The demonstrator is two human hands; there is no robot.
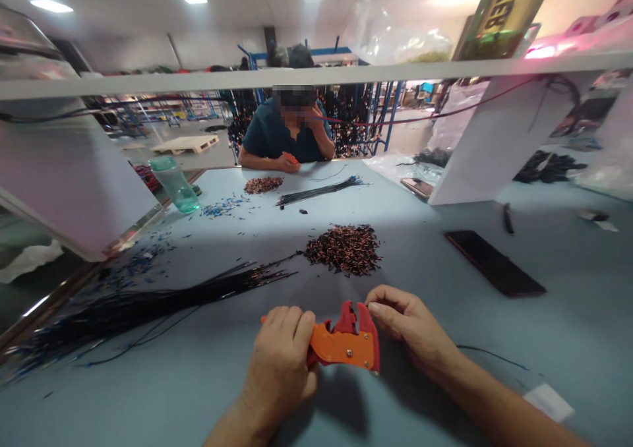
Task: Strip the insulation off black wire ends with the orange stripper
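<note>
My left hand (284,361) is closed around the handles of an orange and red wire stripper (346,345), its jaws facing right. Thumb and forefinger of my right hand (403,315) are pinched together right at the stripper's jaws. A thin black wire (492,353) with a blue end comes out from behind my right forearm; the part at my fingertips is mostly hidden. Beyond the stripper lies a heap of short black and copper-coloured wire offcuts (343,249). To the left, a long bundle of black wires (163,302) is spread across the table.
A black phone (494,262) lies at right, near a white scrap (548,401). A green bottle (175,184) stands back left beside blue bits (225,206). Across the table (405,236), a person (289,130) holds a red tool. A shelf (316,76) spans overhead.
</note>
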